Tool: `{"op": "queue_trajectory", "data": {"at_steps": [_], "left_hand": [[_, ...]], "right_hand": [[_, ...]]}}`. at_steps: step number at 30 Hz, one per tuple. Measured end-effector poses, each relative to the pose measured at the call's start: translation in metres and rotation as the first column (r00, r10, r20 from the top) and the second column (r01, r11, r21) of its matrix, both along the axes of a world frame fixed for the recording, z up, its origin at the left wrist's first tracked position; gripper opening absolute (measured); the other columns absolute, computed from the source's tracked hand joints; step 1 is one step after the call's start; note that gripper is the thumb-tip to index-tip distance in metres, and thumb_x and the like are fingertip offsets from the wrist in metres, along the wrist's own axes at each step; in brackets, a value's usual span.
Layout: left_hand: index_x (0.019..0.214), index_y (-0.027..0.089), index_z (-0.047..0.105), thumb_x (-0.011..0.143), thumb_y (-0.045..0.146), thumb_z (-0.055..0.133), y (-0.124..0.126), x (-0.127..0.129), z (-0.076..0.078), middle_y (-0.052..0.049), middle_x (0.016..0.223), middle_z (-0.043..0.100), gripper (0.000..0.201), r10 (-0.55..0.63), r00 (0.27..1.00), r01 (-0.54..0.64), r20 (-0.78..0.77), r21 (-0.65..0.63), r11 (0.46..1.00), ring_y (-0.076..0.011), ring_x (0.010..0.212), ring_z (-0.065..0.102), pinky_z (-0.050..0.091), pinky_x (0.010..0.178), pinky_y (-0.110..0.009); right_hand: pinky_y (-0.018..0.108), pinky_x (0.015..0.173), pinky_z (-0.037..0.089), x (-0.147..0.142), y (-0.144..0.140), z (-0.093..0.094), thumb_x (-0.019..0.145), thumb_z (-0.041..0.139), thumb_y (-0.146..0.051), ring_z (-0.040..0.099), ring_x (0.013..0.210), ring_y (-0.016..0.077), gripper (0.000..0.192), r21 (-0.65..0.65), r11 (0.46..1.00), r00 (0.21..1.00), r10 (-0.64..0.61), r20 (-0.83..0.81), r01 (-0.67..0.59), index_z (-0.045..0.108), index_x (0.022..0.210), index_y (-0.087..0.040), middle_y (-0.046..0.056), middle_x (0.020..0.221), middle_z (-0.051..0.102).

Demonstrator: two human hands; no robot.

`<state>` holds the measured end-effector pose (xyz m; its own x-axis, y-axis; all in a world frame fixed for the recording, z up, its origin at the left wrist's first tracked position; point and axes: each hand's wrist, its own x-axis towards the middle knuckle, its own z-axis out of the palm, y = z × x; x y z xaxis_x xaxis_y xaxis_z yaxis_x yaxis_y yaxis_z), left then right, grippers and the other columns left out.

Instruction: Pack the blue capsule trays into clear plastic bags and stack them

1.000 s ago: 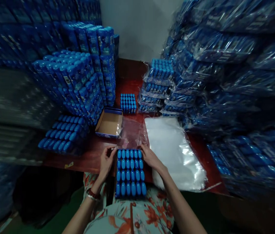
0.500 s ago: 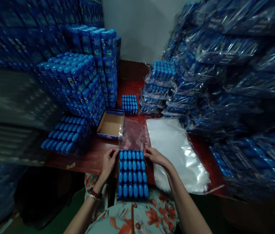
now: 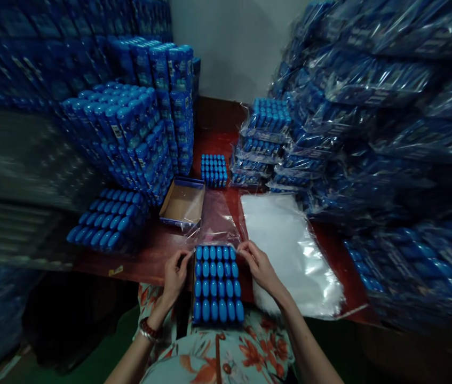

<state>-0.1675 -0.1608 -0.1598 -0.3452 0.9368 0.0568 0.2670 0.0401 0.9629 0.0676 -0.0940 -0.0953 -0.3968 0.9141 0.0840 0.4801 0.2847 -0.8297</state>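
Observation:
A tray of blue-capped bottles (image 3: 218,285), packed in rows, rests at the table's front edge against my body. Beyond its far end a clear plastic bag (image 3: 218,216) lies on the table, its near edge at the first row of caps. At the tray's far left corner my left hand (image 3: 176,277) is closed, thumb and fingertips pinching the bag's edge. My right hand (image 3: 262,271) pinches the bag's other side by the far right corner. Both hands sit just outside the tray.
An open cardboard box (image 3: 183,202) stands beyond my left hand. A stack of clear bags (image 3: 285,245) lies on the right. Blue bottle packs (image 3: 108,218) rise in piles at left; plastic-wrapped packs (image 3: 266,144) are heaped at right. A small bottle block (image 3: 213,170) stands farther back.
Both hands have moved slightly outward from the tray's far corners, stretching the bag's edge sideways. The bag's film has shifted and now reaches over the box's near corner.

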Motion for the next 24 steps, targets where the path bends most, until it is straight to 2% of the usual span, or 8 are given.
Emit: {"op": "queue_trajectory", "data": {"at_steps": [4,7,9,12,14,17,19,24], "left_hand": [[0.078,0.018,0.059,0.086,0.032,0.048,-0.011,-0.003,-0.005,-0.001,0.073,0.062,0.019,-0.026,0.997,0.024,-0.072,-0.034,0.999,-0.0143,0.068,0.057,0.045,0.067,-0.025],[0.089,0.018,0.056,0.085,0.033,0.05,-0.01,-0.002,-0.008,-0.004,0.084,0.064,0.017,0.006,0.997,-0.008,-0.081,-0.033,0.999,-0.0165,0.078,0.06,0.047,0.074,-0.029],[0.1,0.016,0.052,0.081,0.034,0.056,-0.005,0.001,-0.008,-0.007,0.092,0.063,0.026,0.03,0.996,-0.032,-0.08,-0.023,0.999,-0.0183,0.085,0.061,0.048,0.079,-0.032],[0.113,0.014,0.048,0.079,0.036,0.058,0.005,0.004,-0.003,-0.009,0.095,0.062,0.042,0.057,0.991,-0.064,-0.124,-0.051,0.997,-0.0195,0.083,0.061,0.049,0.077,-0.034],[0.107,0.015,0.054,0.085,0.037,0.049,0.011,0.005,0.001,-0.008,0.091,0.063,0.032,0.011,0.984,-0.024,-0.177,-0.072,0.997,-0.0191,0.079,0.061,0.049,0.075,-0.034],[0.083,0.017,0.061,0.091,0.034,0.034,0.017,0.008,0.005,-0.007,0.08,0.064,0.034,-0.049,0.966,0.031,-0.255,-0.072,0.997,-0.0191,0.074,0.06,0.048,0.075,-0.034],[0.081,0.017,0.062,0.091,0.033,0.032,0.018,0.009,0.006,-0.008,0.081,0.066,0.036,-0.048,0.963,0.027,-0.267,-0.08,0.996,-0.0201,0.075,0.061,0.048,0.076,-0.035],[0.09,0.015,0.064,0.09,0.036,0.035,0.011,0.003,0.003,-0.01,0.092,0.068,0.036,-0.087,0.987,0.074,-0.132,-0.096,0.993,-0.0217,0.086,0.062,0.046,0.084,-0.036]], "right_hand": [[0.03,0.073,0.044,0.009,-0.02,-0.019,0.092,0.035,-0.029,0.052,0.075,0.017,0.019,0.052,0.994,0.989,-0.106,0.107,0.101,0.049,0.082,-0.022,0.002,0.079,0.054],[0.035,0.085,0.045,0.01,-0.032,-0.029,0.089,0.04,-0.028,0.054,0.093,0.0201,0.018,0.114,0.986,0.981,-0.135,0.137,0.12,0.049,0.102,-0.021,0.007,0.099,0.056],[0.041,0.094,0.042,0.006,-0.034,-0.032,0.084,0.047,-0.026,0.049,0.11,0.0233,0.037,0.142,0.983,0.975,-0.138,0.172,0.114,0.042,0.121,-0.02,0.01,0.116,0.051],[0.043,0.093,0.043,-0.004,-0.025,-0.032,0.081,0.048,-0.025,0.05,0.11,0.025,0.053,0.11,0.954,0.939,-0.296,0.176,0.28,0.033,0.131,-0.017,0.014,0.124,0.046],[0.042,0.089,0.045,-0.011,-0.013,-0.033,0.083,0.046,-0.029,0.055,0.1,0.0236,0.048,0.052,0.933,0.92,-0.359,0.16,0.355,0.037,0.128,-0.016,0.015,0.119,0.049],[0.039,0.09,0.043,-0.023,0.002,-0.036,0.087,0.039,-0.032,0.056,0.095,0.0226,0.03,0.007,0.965,0.955,-0.259,0.142,0.261,0.055,0.107,-0.016,0.012,0.106,0.057],[0.036,0.086,0.043,-0.029,0.004,-0.038,0.089,0.032,-0.03,0.056,0.09,0.0214,0.03,-0.037,0.973,0.968,-0.223,0.119,0.229,0.059,0.093,-0.018,0.009,0.095,0.061],[0.028,0.069,0.041,-0.035,-0.01,-0.042,0.091,0.03,-0.041,0.053,0.07,0.0173,0.033,-0.072,0.903,0.905,-0.415,0.096,0.423,0.055,0.085,-0.021,0.002,0.076,0.059]]}}
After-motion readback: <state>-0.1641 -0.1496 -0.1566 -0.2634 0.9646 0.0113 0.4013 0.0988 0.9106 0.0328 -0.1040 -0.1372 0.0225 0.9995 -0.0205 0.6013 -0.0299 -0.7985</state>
